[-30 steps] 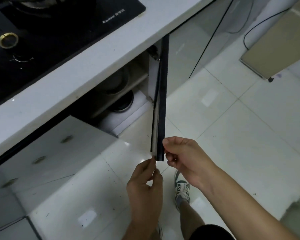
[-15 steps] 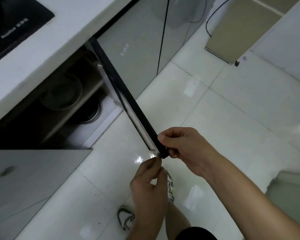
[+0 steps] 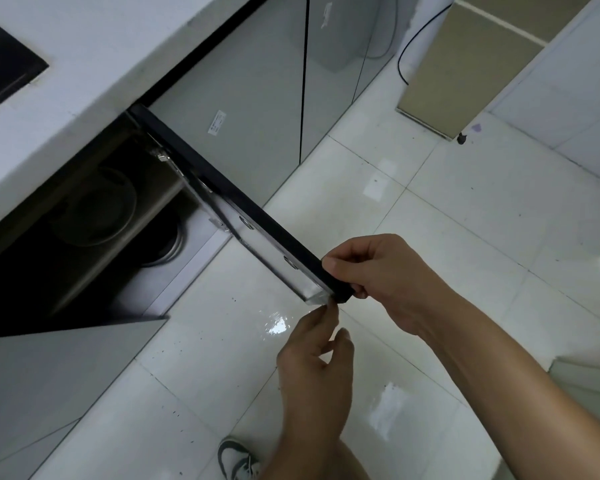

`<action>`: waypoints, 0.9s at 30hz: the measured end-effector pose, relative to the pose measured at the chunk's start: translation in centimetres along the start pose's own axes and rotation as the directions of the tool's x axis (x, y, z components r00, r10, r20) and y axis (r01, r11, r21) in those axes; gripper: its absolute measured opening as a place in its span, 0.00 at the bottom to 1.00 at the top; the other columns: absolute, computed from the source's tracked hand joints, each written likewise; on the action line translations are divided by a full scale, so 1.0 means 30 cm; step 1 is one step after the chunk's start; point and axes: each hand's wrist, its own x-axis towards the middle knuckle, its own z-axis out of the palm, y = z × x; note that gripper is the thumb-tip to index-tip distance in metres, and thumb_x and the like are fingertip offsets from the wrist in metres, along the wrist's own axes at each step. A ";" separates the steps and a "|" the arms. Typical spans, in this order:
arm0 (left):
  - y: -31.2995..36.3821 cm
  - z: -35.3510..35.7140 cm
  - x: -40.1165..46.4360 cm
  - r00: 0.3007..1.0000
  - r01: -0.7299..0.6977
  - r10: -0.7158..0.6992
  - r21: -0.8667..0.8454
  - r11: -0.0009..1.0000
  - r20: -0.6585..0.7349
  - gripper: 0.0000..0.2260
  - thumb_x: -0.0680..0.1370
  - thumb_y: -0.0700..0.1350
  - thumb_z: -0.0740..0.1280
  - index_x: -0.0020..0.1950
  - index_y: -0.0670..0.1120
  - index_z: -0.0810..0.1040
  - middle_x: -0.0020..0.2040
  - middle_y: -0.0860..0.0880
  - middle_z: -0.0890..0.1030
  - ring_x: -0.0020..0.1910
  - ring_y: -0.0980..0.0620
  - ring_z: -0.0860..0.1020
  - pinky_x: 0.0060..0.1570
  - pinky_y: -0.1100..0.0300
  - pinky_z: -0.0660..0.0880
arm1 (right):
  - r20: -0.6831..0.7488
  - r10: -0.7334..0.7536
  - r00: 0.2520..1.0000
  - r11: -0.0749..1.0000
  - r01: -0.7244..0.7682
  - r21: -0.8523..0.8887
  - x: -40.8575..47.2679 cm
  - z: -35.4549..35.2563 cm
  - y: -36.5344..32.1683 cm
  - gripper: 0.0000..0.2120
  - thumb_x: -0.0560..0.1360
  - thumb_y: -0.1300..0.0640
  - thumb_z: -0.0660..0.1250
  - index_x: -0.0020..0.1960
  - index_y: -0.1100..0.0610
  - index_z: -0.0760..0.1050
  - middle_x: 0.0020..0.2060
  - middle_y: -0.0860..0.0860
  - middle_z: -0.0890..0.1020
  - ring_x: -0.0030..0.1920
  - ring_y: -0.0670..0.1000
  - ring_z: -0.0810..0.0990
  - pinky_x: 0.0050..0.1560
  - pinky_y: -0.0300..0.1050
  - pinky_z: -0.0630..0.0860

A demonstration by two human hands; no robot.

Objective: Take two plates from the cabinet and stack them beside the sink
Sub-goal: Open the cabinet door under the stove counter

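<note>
The cabinet door [image 3: 243, 206], black-edged and seen from above, stands swung out from the cabinet below the white counter [image 3: 94, 53]. My right hand [image 3: 378, 275] grips the door's free corner. My left hand [image 3: 316, 358] is just below that corner, fingertips touching its underside, holding nothing. Inside the dark cabinet a round dish or plate [image 3: 97, 206] lies on a shelf, and a round metal-rimmed pot [image 3: 163, 244] sits below it. No sink is in view.
A second door [image 3: 59, 368] stands open at the lower left. Closed grey cabinet doors [image 3: 264, 109] run to the right. A black cooktop [image 3: 0, 81] sits on the counter. A beige panel [image 3: 465, 64] and a black cable stand at the back. My shoe [image 3: 236, 459] is on the tiled floor.
The right door has swung wider open with my right hand on its corner. My view has shifted right and down, showing more of the cabinet's inside. My left hand stayed under the corner.
</note>
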 end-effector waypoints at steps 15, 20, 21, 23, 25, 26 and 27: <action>-0.006 -0.204 0.018 0.991 0.120 -0.125 -0.100 0.988 -0.050 0.17 0.74 0.37 0.69 0.53 0.59 0.81 0.49 0.56 0.84 0.48 0.63 0.80 0.41 0.72 0.75 | -0.230 -0.269 0.935 0.918 0.177 -0.355 -0.051 0.026 -0.136 0.08 0.72 0.51 0.68 0.34 0.45 0.81 0.31 0.43 0.83 0.30 0.41 0.78 0.32 0.37 0.69; -0.086 -0.394 0.013 0.956 0.225 -0.252 -0.176 0.958 -0.149 0.15 0.75 0.38 0.69 0.50 0.59 0.83 0.45 0.54 0.85 0.39 0.59 0.82 0.35 0.73 0.73 | -0.147 -0.492 0.858 0.840 0.423 -0.340 -0.098 0.167 -0.221 0.05 0.72 0.50 0.67 0.39 0.44 0.81 0.31 0.46 0.82 0.29 0.44 0.77 0.25 0.29 0.70; -0.108 -0.439 0.010 0.947 0.234 -0.266 -0.182 0.955 -0.178 0.14 0.75 0.38 0.69 0.50 0.58 0.83 0.45 0.54 0.85 0.38 0.60 0.81 0.35 0.74 0.73 | -0.099 -0.500 0.860 0.833 0.447 -0.325 -0.098 0.210 -0.226 0.06 0.72 0.50 0.67 0.39 0.45 0.81 0.31 0.48 0.82 0.29 0.46 0.77 0.26 0.30 0.71; -0.151 -0.534 0.004 0.926 0.249 -0.292 -0.193 0.949 -0.239 0.13 0.75 0.39 0.69 0.50 0.58 0.82 0.45 0.55 0.84 0.39 0.63 0.80 0.35 0.75 0.73 | 0.009 -0.487 0.874 0.832 0.467 -0.302 -0.089 0.311 -0.224 0.06 0.72 0.52 0.66 0.39 0.48 0.81 0.33 0.52 0.82 0.32 0.51 0.78 0.31 0.37 0.75; -0.195 -0.639 -0.002 0.890 0.266 -0.338 -0.255 0.930 -0.305 0.13 0.75 0.38 0.68 0.48 0.57 0.83 0.44 0.54 0.85 0.41 0.59 0.81 0.40 0.71 0.75 | 0.094 -0.451 0.888 0.840 0.458 -0.293 -0.077 0.423 -0.212 0.06 0.72 0.52 0.66 0.40 0.47 0.81 0.34 0.50 0.83 0.33 0.50 0.79 0.35 0.43 0.77; -0.216 -0.696 -0.006 0.864 0.269 -0.371 -0.311 0.911 -0.339 0.13 0.75 0.36 0.68 0.49 0.55 0.83 0.44 0.53 0.85 0.43 0.55 0.82 0.44 0.65 0.77 | 0.125 -0.431 0.894 0.847 0.449 -0.286 -0.071 0.483 -0.203 0.06 0.72 0.50 0.66 0.39 0.47 0.81 0.35 0.47 0.83 0.34 0.48 0.80 0.37 0.44 0.77; -0.235 -0.756 -0.010 0.835 0.263 -0.406 -0.379 0.887 -0.372 0.13 0.75 0.35 0.67 0.51 0.51 0.84 0.44 0.52 0.86 0.44 0.52 0.83 0.46 0.60 0.78 | 0.151 -0.410 0.899 0.855 0.437 -0.279 -0.065 0.543 -0.191 0.07 0.71 0.49 0.65 0.39 0.47 0.82 0.35 0.45 0.84 0.35 0.45 0.81 0.38 0.44 0.78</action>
